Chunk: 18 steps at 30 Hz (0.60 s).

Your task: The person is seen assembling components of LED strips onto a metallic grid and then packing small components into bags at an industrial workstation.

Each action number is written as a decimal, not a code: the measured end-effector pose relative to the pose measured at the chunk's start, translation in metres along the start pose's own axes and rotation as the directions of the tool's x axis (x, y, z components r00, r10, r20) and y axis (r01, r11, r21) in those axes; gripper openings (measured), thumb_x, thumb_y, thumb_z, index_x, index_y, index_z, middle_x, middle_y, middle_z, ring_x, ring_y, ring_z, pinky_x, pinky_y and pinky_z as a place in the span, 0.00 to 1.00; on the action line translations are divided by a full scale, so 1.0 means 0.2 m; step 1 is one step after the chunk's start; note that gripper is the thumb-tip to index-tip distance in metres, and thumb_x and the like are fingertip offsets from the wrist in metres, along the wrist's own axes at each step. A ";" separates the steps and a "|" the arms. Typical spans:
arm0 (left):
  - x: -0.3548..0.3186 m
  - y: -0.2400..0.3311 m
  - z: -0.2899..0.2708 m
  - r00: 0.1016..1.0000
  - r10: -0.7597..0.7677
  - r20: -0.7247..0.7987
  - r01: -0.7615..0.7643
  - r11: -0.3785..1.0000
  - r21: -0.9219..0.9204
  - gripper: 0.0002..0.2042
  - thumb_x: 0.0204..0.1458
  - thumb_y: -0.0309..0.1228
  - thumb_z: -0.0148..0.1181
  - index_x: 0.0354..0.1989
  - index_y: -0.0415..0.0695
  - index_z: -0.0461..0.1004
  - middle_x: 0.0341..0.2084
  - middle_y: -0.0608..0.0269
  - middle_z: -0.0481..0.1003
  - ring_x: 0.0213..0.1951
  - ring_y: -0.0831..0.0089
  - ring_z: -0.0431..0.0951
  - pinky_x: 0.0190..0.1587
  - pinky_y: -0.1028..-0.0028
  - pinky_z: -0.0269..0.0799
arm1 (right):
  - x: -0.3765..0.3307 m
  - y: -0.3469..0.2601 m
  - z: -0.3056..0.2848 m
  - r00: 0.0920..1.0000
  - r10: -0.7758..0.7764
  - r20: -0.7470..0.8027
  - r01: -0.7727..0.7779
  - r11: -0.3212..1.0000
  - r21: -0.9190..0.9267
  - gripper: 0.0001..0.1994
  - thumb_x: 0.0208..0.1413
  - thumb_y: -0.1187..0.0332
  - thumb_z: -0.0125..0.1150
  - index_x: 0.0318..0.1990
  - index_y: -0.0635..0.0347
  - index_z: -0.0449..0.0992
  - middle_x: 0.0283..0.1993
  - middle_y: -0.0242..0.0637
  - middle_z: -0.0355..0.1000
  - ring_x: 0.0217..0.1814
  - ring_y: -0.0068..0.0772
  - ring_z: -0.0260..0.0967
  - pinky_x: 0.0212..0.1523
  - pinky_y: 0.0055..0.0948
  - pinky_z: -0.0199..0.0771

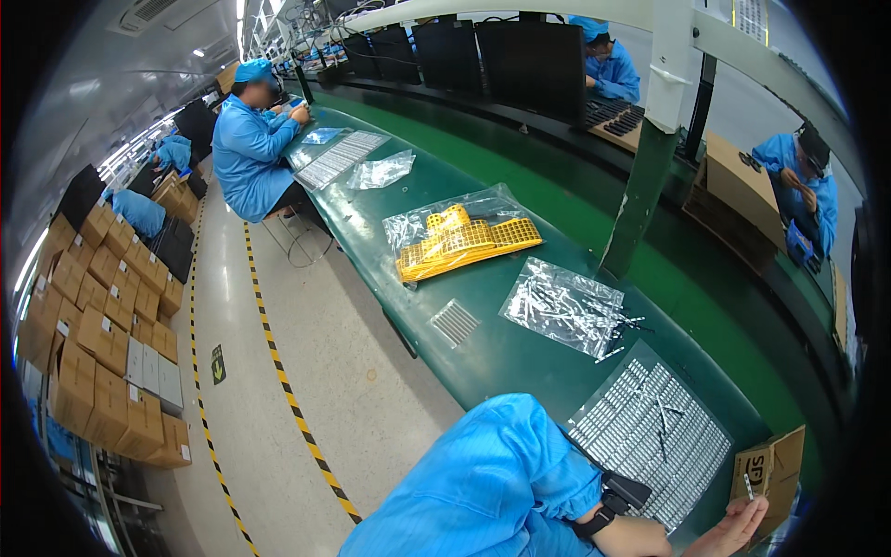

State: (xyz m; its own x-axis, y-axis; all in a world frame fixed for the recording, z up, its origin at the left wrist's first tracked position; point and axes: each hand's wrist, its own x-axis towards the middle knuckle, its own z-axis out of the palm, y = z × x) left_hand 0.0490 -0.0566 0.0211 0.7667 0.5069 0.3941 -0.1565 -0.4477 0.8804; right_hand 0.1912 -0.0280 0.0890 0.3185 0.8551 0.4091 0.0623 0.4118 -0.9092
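Note:
My left arm, in a blue sleeve with a black watch at the wrist, enters from below. My left hand [640, 538] is cut off by the lower edge, so its fingers are hidden. At the lower right, my right hand [731, 529] pinches a small pale strip [749, 486] upright between its fingertips. Beside that hand stands an open cardboard box [778, 469]. To the left of the box lies a clear sheet [640, 436] with many rows of small whitish strips. A few loose dark strips [663, 422] rest on top of it.
Farther along the green table [385, 260] are a clear bag of strips [566, 306], a small striped sheet [455, 322] and bagged yellow grid trays [464, 243]. A green post [640, 200] rises at the far edge. A co-worker [255, 148] sits at the far end.

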 end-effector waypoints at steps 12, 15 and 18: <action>-0.07 -0.25 -0.20 0.839 0.544 -0.019 -0.399 0.637 0.660 0.12 0.49 0.40 0.60 0.25 0.44 0.69 0.22 0.61 0.72 0.24 0.60 0.76 0.23 0.63 0.70 | -0.07 0.21 -0.21 0.995 0.072 -0.062 -0.087 0.953 -0.289 0.10 0.63 0.66 0.56 0.33 0.63 0.69 0.28 0.32 0.63 0.34 0.26 0.60 0.41 0.27 0.60; -0.10 -0.26 -0.20 0.897 0.438 -0.061 -0.297 0.699 0.650 0.11 0.49 0.38 0.59 0.26 0.44 0.69 0.22 0.61 0.72 0.24 0.62 0.77 0.22 0.64 0.70 | -0.09 0.27 -0.21 0.997 0.021 -0.072 -0.047 0.921 -0.387 0.10 0.63 0.67 0.55 0.33 0.63 0.69 0.28 0.33 0.63 0.32 0.27 0.59 0.40 0.27 0.60; -0.11 -0.24 -0.21 0.928 0.359 -0.096 -0.222 0.745 0.629 0.11 0.50 0.37 0.60 0.26 0.44 0.68 0.19 0.62 0.72 0.22 0.63 0.77 0.21 0.64 0.70 | -0.11 0.34 -0.19 0.991 0.055 -0.120 -0.088 0.951 -0.297 0.10 0.64 0.66 0.55 0.32 0.63 0.69 0.27 0.33 0.62 0.32 0.28 0.58 0.39 0.28 0.61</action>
State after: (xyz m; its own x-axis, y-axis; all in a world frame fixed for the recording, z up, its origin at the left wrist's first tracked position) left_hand 0.0140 -0.0157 -0.0182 0.5956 0.3811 0.7071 0.1048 -0.9096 0.4021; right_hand 0.2250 -0.0319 0.0154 0.4322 0.8325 0.3466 0.3121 0.2225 -0.9236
